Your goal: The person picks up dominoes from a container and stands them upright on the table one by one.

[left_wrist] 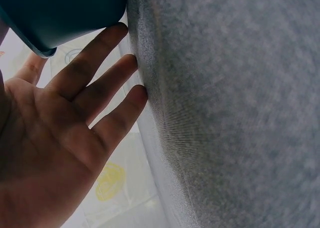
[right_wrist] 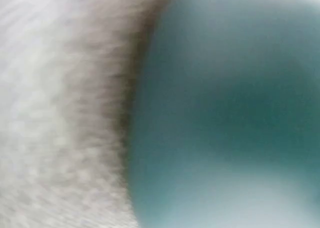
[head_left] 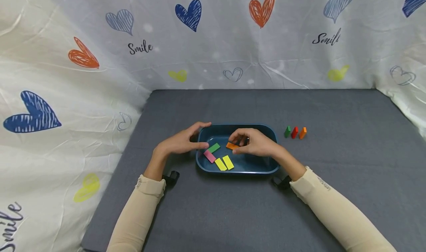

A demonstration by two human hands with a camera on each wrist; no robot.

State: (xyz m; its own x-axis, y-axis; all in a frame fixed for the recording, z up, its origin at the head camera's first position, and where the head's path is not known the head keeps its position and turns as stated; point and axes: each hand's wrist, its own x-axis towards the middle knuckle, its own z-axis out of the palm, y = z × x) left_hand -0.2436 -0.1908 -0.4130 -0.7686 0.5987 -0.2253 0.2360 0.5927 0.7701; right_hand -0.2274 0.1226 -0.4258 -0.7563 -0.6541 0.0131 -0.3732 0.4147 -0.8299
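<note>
In the head view, a dark blue tray (head_left: 247,170) sits on the grey cloth with small flat blocks inside. My left hand (head_left: 181,141) is at the tray's left end, its thumb over the rim. The left wrist view shows that hand's (left_wrist: 65,118) fingers stretched out, fingertips along the cloth and one right at the tray's (left_wrist: 75,12) underside. Inside the tray, my right hand (head_left: 256,143) pinches an orange block (head_left: 231,145) between thumb and fingers. Left of it lie a green block (head_left: 214,147), a pink block (head_left: 209,156) and two yellow blocks (head_left: 224,163).
Right of the tray, a green block (head_left: 287,131), a red block (head_left: 294,132) and an orange block (head_left: 303,133) stand upright in a row. A white curtain (head_left: 219,44) with hearts hangs behind the table (head_left: 213,211). Blurred tray wall (right_wrist: 225,112) fills much of the right wrist view.
</note>
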